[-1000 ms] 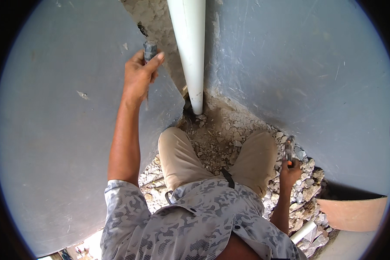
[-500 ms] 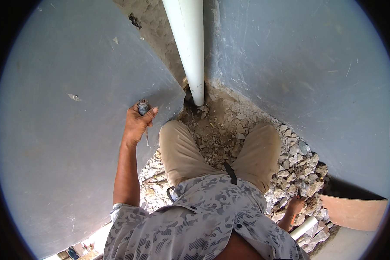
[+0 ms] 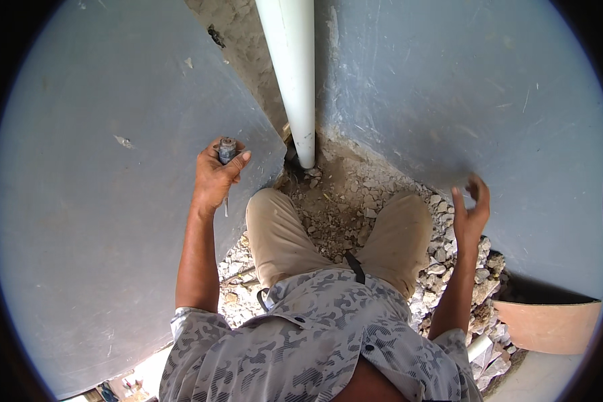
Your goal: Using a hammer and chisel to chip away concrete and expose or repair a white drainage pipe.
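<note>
My left hand [image 3: 214, 177] is closed around a hand tool with a worn dark handle [image 3: 228, 150]. A thin metal shaft points down below the fist, so it looks like a screwdriver or a slim chisel; its tip is hard to make out. The tool is upright in front of the left grey panel [image 3: 100, 221]. On the other side, my right hand [image 3: 472, 213] is raised before the right grey panel [image 3: 462, 87], thumb and fingers apart and nothing seen in it. Between the panels stands a white pipe [image 3: 293, 80], its foot in the dirt.
Broken stones [image 3: 442, 268] cover the ground between and beside my legs. A curved brown piece [image 3: 549, 327] stands at the lower right, near a short white pipe [image 3: 478, 347] among the stones. Both large panels hem in the space on either side.
My right hand has risen from the stones at the lower right, where an orange item showed beside it, to in front of the right panel. My left hand, still gripping the tool, moved slightly up.
</note>
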`<state>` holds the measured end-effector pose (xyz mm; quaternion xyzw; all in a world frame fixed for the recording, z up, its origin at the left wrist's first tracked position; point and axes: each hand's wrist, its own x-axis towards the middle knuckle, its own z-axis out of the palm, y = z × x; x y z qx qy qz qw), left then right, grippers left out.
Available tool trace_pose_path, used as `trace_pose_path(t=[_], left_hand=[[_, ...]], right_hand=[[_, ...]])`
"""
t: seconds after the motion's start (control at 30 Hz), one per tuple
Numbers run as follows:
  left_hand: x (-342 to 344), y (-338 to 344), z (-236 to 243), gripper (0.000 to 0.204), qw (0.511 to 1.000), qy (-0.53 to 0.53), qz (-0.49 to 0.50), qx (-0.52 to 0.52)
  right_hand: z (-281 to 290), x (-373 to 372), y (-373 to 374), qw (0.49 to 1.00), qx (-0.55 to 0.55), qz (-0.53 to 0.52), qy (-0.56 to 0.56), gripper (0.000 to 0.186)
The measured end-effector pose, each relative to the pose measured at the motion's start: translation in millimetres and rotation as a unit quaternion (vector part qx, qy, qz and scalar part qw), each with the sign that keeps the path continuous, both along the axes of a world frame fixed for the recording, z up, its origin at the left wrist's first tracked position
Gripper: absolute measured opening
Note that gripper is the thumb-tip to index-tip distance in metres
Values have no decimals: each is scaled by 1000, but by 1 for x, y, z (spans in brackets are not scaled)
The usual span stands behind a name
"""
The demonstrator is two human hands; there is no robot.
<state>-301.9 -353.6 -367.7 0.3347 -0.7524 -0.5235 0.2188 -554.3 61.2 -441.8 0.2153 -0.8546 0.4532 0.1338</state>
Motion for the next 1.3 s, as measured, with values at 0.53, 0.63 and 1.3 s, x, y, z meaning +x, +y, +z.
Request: trace_pose_path(t=[0.53,0.63,1.3], left_hand=[[235,42,-205,34,935,-320,114,-102],[269,75,-251,35,918,-381,107,-36],[298,97,-374,40,888,-443,62,-110]], right_hand=[[270,-26,-296,934,-178,293,99,110],[281,-39,-311,940,-183,257,133,112],[320,-5,-344,899,-295,269,180,115]])
